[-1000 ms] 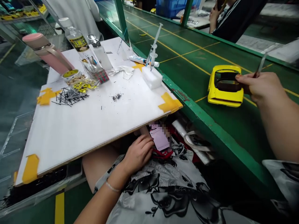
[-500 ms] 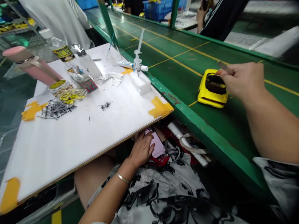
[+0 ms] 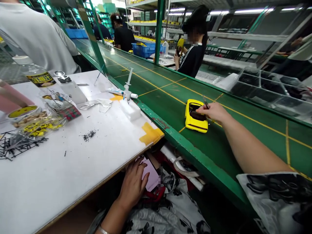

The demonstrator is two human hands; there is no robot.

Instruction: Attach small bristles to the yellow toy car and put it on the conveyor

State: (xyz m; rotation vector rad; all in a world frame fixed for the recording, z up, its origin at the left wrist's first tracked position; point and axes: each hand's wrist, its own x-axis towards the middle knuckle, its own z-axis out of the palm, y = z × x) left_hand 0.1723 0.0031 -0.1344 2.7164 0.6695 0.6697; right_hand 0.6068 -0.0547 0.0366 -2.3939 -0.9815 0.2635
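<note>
On the white tabletop at the left lie a heap of dark pins, a bag of small yellow pieces and a syringe standing upright in a white block. Below the tabletop's edge the left hand rests palm down in the lap, fingers curved over a pink phone, touching it. Further right, on the green conveyor belt, sits a yellow toy car shell, its long axis running away from the camera and slightly left. The right hand is stretched out straight-armed, fingers pinched on a thin tool, its fingertips touching the shell's far right corner.
</note>
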